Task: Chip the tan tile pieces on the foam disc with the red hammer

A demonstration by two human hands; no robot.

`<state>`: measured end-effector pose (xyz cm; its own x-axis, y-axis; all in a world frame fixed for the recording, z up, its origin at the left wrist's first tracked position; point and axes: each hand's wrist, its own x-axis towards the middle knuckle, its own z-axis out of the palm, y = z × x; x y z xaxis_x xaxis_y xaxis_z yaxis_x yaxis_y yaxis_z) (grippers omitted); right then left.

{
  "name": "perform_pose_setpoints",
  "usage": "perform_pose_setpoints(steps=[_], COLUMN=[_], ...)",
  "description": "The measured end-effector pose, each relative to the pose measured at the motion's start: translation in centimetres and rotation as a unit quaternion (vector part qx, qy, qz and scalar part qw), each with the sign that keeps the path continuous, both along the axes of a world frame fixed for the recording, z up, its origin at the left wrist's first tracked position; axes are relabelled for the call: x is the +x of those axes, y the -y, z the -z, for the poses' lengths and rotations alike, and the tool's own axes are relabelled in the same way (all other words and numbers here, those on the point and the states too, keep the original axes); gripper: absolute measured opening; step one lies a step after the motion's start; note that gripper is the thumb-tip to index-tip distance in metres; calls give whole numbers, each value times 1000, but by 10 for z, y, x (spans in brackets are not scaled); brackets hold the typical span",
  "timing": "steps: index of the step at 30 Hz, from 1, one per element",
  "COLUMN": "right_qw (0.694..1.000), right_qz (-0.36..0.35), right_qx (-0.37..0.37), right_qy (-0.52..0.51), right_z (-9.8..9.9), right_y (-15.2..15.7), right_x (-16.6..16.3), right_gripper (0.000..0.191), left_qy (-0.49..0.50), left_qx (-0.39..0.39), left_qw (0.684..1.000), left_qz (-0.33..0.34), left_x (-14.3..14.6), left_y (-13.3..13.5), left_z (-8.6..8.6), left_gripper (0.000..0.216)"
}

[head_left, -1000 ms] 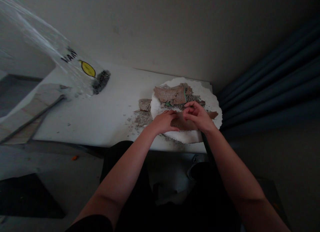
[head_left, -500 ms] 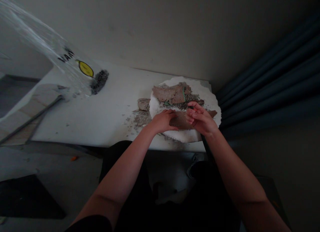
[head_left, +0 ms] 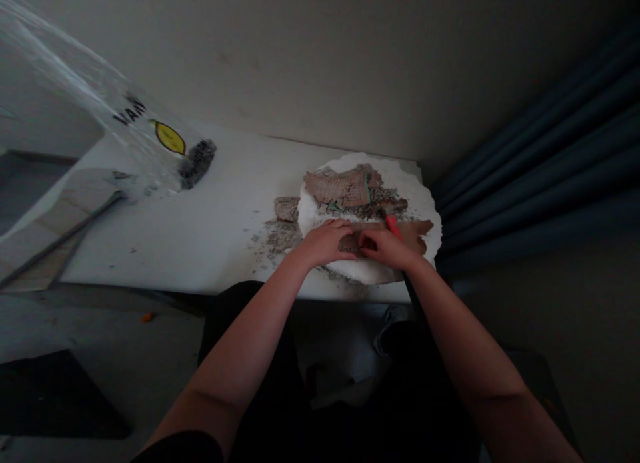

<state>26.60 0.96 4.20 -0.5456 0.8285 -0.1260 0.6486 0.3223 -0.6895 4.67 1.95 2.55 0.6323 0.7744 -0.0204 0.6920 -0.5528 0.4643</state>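
A round white foam slab [head_left: 380, 271] lies on the white table [head_left: 200, 230] at its right end. On the slab's near part lies a flat brown piece [head_left: 413, 233]. My left hand [head_left: 325, 242] presses down on the left end of this piece, fingers curled over it. My right hand [head_left: 387, 248] is closed round a thin red tool [head_left: 393, 225], whose tip points away from me across the piece. Further back on the slab lie more brown and grey fragments [head_left: 343, 186], one with a green edge.
Grey crumbs and a small fragment [head_left: 287, 208] are scattered on the table left of the slab. A clear plastic bag [head_left: 120, 126] with a yellow mark hangs at the left. A dark blue curtain [head_left: 550, 163] hangs on the right. A wall stands behind the table.
My right hand has come down from above the brown piece onto it, and the red tool now shows in its grip. My left hand has stayed on the piece.
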Motion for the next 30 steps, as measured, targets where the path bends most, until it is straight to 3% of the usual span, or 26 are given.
perform_pose_setpoints(steps=[6, 30], right_qw=[998, 993], right_qz=[-45, -95], right_qx=[27, 47], right_qy=[19, 55], right_z=[3, -2], right_y=[-5, -12], right_x=[1, 1], right_gripper=[17, 18], left_qy=[1, 1], left_qx=[-2, -3], left_qw=[1000, 1000], left_qz=[6, 7], left_x=[-1, 0], left_y=[-1, -1], left_z=[2, -1], left_gripper=[65, 63])
